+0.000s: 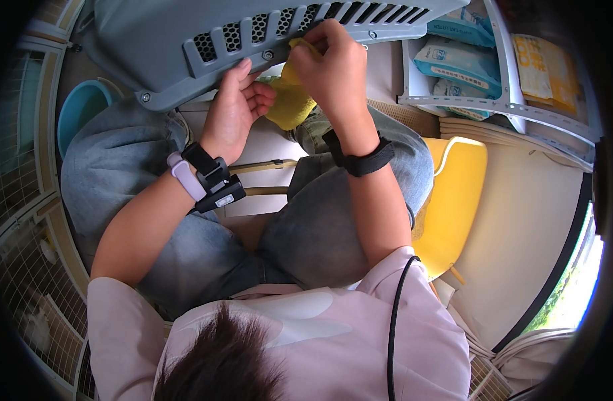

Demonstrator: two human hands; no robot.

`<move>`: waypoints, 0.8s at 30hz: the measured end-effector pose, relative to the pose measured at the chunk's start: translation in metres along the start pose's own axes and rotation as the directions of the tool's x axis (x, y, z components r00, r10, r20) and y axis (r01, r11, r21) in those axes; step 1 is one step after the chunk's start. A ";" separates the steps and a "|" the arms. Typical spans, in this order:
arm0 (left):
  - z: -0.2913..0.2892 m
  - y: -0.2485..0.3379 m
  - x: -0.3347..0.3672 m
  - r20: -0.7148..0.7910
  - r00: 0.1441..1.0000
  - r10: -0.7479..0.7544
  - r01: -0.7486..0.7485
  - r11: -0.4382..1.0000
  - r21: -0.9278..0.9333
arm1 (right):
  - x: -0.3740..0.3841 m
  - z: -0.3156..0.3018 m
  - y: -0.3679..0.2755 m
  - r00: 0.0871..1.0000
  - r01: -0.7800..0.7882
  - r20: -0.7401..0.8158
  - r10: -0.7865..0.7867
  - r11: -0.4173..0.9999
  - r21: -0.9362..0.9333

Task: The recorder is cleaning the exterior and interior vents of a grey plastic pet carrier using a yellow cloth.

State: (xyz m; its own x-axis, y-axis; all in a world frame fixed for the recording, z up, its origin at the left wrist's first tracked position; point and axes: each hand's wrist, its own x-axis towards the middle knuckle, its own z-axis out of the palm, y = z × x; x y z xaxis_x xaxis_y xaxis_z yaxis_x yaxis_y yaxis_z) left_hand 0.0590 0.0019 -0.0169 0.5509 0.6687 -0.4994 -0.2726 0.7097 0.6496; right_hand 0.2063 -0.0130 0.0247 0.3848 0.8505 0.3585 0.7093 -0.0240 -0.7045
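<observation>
A grey plastic pet carrier [142, 57] with slotted vents and dark mesh behind them is tilted above my lap. In my right hand [336, 70], closed and raised against the carrier's lower edge, a yellow cloth [289, 107] is pinched and hangs down. My left hand [231, 115] has its palm turned up and its thumb at the carrier's rim near a screw. Its other fingers are loosely curled and apart from the thumb, with nothing seen in them. They come close to the cloth's left side. Part of the cloth is hidden behind my right hand.
A light blue bucket [86, 107] stands beside my left knee. Wire cages [26, 254] line the left. On the right are a yellow chair [463, 194] and a white shelf [446, 101] holding blue packages [456, 63]. A yellow package [543, 70] lies farther right.
</observation>
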 end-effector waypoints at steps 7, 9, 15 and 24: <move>-0.003 0.001 0.002 0.025 1.000 0.012 -0.013 1.000 0.011 | 0.007 -0.010 0.005 0.995 -0.100 -0.026 0.099 0.993 -0.063; -0.002 0.001 0.001 0.017 1.000 0.010 -0.010 1.000 0.012 | 0.009 -0.013 0.008 0.993 -0.113 -0.034 0.111 0.990 -0.081; -0.003 0.001 0.002 0.036 0.999 0.019 -0.020 1.000 0.021 | 0.015 -0.022 0.016 0.991 -0.099 -0.105 0.079 0.973 -0.208; -0.002 0.003 0.001 0.029 0.999 0.016 -0.017 1.000 0.018 | 0.026 -0.035 0.037 0.972 -0.121 -0.231 0.029 0.911 -0.395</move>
State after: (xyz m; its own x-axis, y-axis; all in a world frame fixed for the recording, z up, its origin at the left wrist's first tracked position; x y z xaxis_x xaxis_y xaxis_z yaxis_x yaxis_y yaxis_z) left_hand 0.0573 0.0050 -0.0167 0.5692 0.6735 -0.4716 -0.2679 0.6942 0.6680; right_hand 0.2635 -0.0096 0.0291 0.5312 0.7049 0.4700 0.8327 -0.3322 -0.4430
